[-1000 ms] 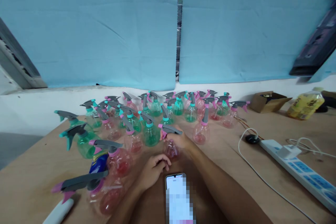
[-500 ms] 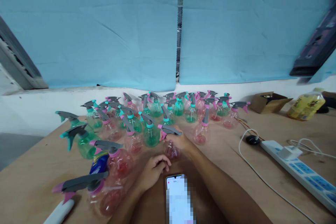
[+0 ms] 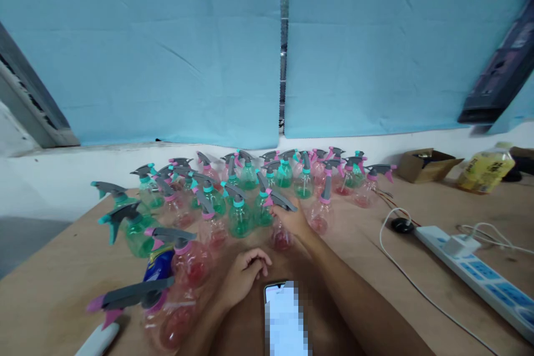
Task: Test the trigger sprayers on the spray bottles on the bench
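My right hand (image 3: 295,221) is closed round the neck of a pink spray bottle (image 3: 281,235) with a grey and pink trigger head, which stands on the wooden table (image 3: 362,256) among the others. My left hand (image 3: 244,274) rests on the table with its fingers loosely curled and nothing in them, just left of a phone (image 3: 286,320) lying flat in front of me. Several pink and green spray bottles (image 3: 237,214) stand in a crowd behind and to the left of both hands.
A white power strip (image 3: 475,272) with a plugged charger and cables runs along the right. A small black object (image 3: 401,225), an open cardboard box (image 3: 428,164) and a yellow drink bottle (image 3: 486,169) sit further right. A white tube (image 3: 98,339) lies at the near left edge.
My right hand has pushed the pink spray bottle a little further away and to the right. The left hand and phone have hardly moved.
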A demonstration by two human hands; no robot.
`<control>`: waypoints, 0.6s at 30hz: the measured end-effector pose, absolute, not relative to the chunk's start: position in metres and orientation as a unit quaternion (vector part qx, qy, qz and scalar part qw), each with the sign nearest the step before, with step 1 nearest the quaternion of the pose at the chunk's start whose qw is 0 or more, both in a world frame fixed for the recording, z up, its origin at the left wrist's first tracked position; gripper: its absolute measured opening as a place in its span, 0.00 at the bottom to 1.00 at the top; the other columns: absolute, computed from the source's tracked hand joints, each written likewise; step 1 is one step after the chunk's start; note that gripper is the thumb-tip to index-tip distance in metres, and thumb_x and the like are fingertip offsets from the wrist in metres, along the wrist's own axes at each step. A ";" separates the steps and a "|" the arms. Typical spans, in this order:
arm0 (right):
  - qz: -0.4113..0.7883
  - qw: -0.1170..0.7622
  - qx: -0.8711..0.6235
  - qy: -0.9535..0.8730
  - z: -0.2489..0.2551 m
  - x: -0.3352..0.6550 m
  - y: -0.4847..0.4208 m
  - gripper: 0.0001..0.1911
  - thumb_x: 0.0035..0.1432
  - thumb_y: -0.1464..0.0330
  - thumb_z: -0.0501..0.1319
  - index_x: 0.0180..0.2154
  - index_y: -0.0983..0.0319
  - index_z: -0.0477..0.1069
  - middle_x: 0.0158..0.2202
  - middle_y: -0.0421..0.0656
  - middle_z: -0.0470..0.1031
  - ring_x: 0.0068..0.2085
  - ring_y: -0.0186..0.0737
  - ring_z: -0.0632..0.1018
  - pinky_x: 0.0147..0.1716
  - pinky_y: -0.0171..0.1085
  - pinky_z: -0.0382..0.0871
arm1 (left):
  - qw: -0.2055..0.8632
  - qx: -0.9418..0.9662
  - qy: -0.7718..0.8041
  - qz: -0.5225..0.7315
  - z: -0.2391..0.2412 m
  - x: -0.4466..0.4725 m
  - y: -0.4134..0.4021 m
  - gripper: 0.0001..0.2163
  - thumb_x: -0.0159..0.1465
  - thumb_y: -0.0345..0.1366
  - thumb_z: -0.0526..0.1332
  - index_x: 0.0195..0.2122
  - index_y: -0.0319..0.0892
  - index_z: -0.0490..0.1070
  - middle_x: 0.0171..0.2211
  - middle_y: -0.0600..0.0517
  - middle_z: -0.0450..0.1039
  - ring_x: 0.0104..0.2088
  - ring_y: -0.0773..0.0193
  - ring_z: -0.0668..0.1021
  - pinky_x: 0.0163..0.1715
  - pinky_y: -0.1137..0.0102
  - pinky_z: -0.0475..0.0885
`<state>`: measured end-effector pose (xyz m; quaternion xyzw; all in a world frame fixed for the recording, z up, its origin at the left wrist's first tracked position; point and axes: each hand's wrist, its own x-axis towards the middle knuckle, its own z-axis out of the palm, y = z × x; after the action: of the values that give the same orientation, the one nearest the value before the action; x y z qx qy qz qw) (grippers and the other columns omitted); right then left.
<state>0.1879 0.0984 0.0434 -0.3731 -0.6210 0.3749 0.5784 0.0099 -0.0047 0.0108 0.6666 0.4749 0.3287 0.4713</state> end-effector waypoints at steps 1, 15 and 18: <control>0.348 0.597 -0.388 -0.610 0.043 0.191 0.100 0.05 0.46 0.72 0.59 0.22 0.61 0.72 0.19 0.36 0.68 0.22 0.33 0.68 0.23 0.32 0.62 | 0.466 0.668 0.477 0.329 0.010 0.010 -0.005 0.10 0.62 0.33 0.52 0.34 0.40 0.74 0.24 0.54 0.72 0.26 0.67 0.71 0.29 0.73 0.63; 0.099 0.729 -0.429 -0.523 0.033 0.195 0.103 0.21 0.55 0.69 0.59 0.50 0.62 0.57 0.39 0.43 0.67 0.36 0.39 0.72 0.38 0.39 0.68 | 0.443 0.670 0.501 0.321 0.013 0.011 -0.007 0.11 0.63 0.36 0.52 0.34 0.40 0.73 0.21 0.55 0.70 0.24 0.66 0.70 0.27 0.73 0.63; 0.068 0.717 -0.427 -0.548 0.029 0.198 0.105 0.17 0.60 0.69 0.55 0.51 0.62 0.60 0.43 0.47 0.67 0.42 0.42 0.71 0.44 0.42 0.67 | 0.440 0.671 0.503 0.321 0.014 0.012 -0.007 0.11 0.63 0.36 0.52 0.34 0.40 0.73 0.22 0.55 0.70 0.24 0.66 0.71 0.27 0.73 0.63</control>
<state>0.1981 0.1052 0.0289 -0.4268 -0.5476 0.0678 0.7165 0.0117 -0.0071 0.0136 0.6711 0.5031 0.3206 0.4402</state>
